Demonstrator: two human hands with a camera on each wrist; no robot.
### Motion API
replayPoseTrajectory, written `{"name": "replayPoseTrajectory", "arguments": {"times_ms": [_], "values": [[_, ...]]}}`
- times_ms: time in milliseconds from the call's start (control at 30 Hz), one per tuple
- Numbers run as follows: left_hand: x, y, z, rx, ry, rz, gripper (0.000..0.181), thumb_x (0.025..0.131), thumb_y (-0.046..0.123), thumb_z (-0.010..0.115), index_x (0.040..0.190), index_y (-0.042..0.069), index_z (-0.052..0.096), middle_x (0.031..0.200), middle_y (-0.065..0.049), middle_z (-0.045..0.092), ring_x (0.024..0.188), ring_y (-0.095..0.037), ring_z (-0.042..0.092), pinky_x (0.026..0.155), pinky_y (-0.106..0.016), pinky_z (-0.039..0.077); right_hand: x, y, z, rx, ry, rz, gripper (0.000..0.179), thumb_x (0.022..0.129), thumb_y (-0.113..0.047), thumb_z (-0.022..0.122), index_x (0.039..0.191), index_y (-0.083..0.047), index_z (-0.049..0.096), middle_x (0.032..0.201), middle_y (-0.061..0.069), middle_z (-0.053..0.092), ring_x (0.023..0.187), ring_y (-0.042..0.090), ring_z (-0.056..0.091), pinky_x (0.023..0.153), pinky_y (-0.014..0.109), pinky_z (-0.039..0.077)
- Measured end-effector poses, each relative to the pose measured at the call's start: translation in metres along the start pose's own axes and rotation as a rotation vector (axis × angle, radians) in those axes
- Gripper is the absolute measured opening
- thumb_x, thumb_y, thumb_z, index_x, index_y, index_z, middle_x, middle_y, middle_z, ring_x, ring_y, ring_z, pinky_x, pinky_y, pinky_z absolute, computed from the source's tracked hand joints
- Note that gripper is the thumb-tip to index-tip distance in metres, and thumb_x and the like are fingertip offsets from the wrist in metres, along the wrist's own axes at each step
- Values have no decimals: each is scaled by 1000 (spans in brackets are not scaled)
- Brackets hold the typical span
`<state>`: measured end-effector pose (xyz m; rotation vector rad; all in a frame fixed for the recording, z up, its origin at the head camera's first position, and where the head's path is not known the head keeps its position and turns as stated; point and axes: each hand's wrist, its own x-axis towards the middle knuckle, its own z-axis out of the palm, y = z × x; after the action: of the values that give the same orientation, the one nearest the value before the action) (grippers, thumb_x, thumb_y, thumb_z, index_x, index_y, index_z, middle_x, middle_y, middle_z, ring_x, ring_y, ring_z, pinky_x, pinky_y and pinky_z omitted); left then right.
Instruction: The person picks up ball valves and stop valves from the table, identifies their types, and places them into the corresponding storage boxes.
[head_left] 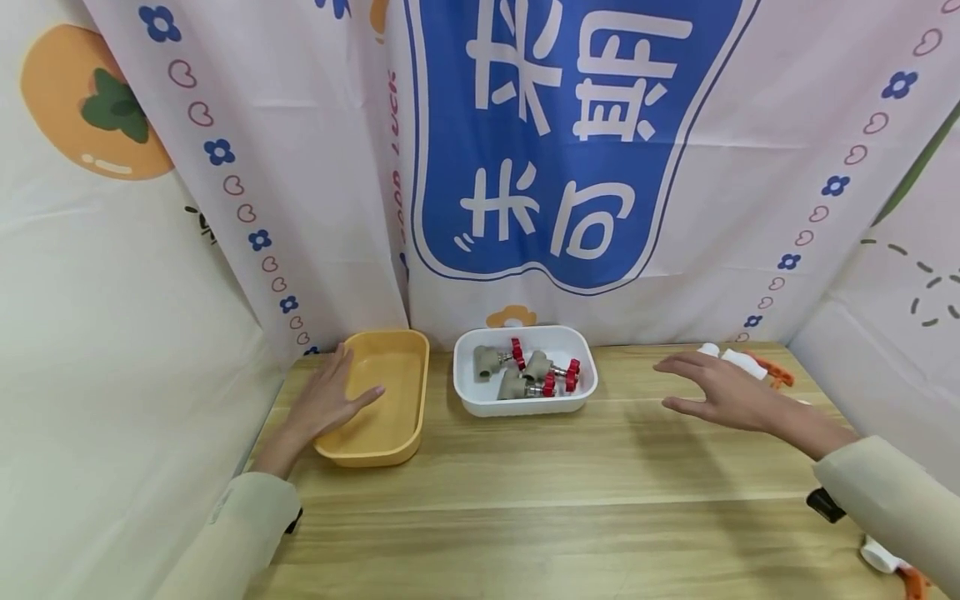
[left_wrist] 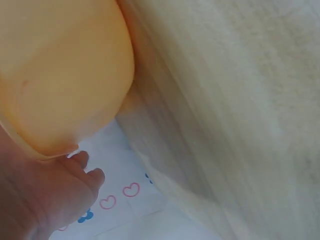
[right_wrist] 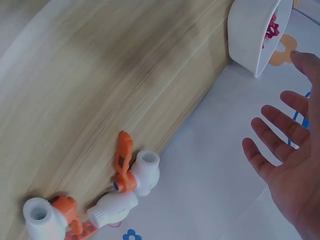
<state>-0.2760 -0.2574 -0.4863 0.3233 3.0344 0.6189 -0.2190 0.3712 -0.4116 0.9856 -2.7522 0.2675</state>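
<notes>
My left hand (head_left: 324, 407) is at the left side of a yellow plastic tray (head_left: 388, 377), fingers extended and thumb reaching over its inside. In the left wrist view the hand (left_wrist: 65, 192) lies against the rim of the tray (left_wrist: 75, 75), partly hidden by it. Right of the yellow tray stands a white tray (head_left: 525, 408) holding several grey valves (head_left: 512, 385) with red handles. My right hand (head_left: 716, 390) hovers above the table's right part, holding nothing. Its fingers are spread in the right wrist view, with the white tray (right_wrist: 245, 37) beyond the thumb.
White valves with orange levers (right_wrist: 147, 175) lie along the table's far right edge, partly behind my right hand. Another white and orange valve (head_left: 879, 554) is near the right sleeve. Printed cloth (head_left: 337, 167) hangs behind and at both sides of the wooden table (head_left: 525, 500).
</notes>
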Motion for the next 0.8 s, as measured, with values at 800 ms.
{"name": "replayPoseTrajectory", "arguments": {"times_ms": [800], "values": [[3, 0, 8, -77, -4, -8, 110, 103, 69, 50, 166, -7, 1, 175, -28, -4, 160, -52, 4, 128, -66, 9, -48, 17, -5, -22, 19, 75, 53, 87, -28, 88, 131, -4, 73, 131, 18, 72, 123, 45, 65, 89, 62, 59]]}}
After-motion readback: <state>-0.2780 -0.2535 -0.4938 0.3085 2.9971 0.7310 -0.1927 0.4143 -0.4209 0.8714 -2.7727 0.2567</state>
